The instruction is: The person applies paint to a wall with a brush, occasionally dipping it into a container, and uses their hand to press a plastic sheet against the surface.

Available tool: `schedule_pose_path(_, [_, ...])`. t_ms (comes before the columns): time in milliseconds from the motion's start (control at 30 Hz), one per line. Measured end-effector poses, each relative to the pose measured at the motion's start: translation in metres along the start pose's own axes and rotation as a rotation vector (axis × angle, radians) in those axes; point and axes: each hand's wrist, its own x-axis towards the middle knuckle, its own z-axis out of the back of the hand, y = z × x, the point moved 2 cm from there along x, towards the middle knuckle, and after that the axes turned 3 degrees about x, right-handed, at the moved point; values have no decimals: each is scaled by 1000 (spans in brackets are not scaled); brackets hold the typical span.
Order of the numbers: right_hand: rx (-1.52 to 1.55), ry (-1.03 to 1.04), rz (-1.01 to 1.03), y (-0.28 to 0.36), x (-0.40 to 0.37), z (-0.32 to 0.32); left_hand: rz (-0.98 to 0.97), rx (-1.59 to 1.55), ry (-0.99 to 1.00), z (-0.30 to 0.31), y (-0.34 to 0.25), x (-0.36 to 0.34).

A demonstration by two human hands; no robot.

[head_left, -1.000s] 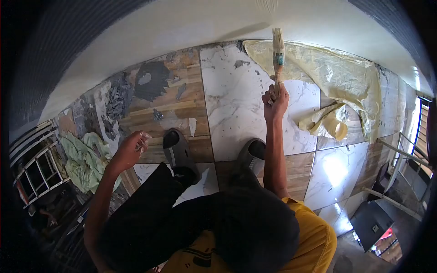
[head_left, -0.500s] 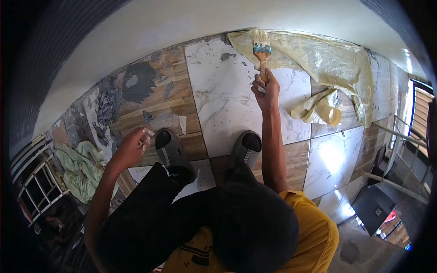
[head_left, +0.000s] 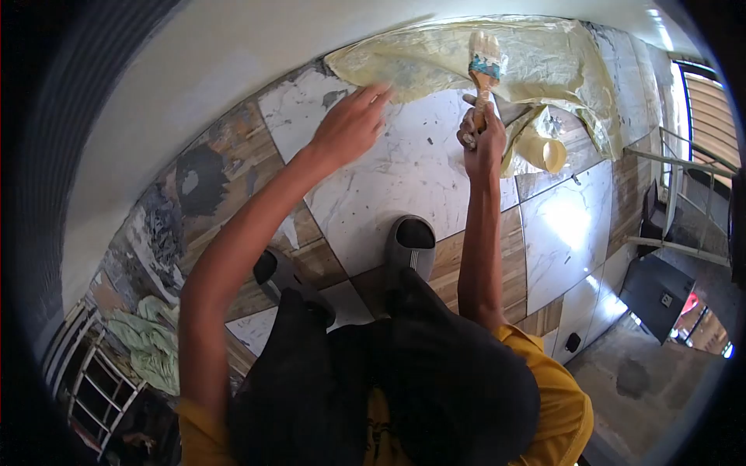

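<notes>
My right hand (head_left: 485,138) grips the wooden handle of a paintbrush (head_left: 485,68), its bristles pointing up towards the wall and coated in pale paint. Blue-green smears cover the brush's ferrule. A yellowish, translucent plastic sheet (head_left: 544,58) spreads behind the brush along the foot of the wall. Stretched out over the marble-look tiles, my left hand (head_left: 350,128) has its fingers extended, slightly blurred, and holds nothing. Its fingertips overlap the near edge of the sheet in this view. Close to my right hand a pale yellow cup-like container (head_left: 548,154) stands on a crumpled part of the sheet.
The pale wall (head_left: 256,58) curves along the far side. Grey patches (head_left: 202,182) mark the wood-look tiles. A light green cloth (head_left: 148,338) lies at left beside a white metal rack (head_left: 101,388). At right are a metal frame (head_left: 684,167) and a dark panel (head_left: 657,295).
My left hand has swung from beside my left foot up and right to the sheet's edge. The brush in my right hand has shifted right, and the view has turned slightly.
</notes>
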Motion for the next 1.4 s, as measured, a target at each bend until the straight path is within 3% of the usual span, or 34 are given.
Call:
schedule_pose_path(133, [-42, -25, 130, 14, 12, 11, -55, 239, -136, -67, 18, 81])
schedule_pose_path(267, [-23, -89, 126, 19, 29, 19, 23, 239, 22, -91, 17, 77])
schedule_pose_path(567, [7, -38, 38, -5, 44, 21, 58, 228, 87, -92, -2, 64])
schedule_pose_path(900, [-209, 49, -121, 0, 64, -3, 37, 278, 122, -84, 13, 60])
schedule_pose_path(1400, [-342, 226, -269, -11, -2, -51, 124, 312, 99, -45, 59, 5])
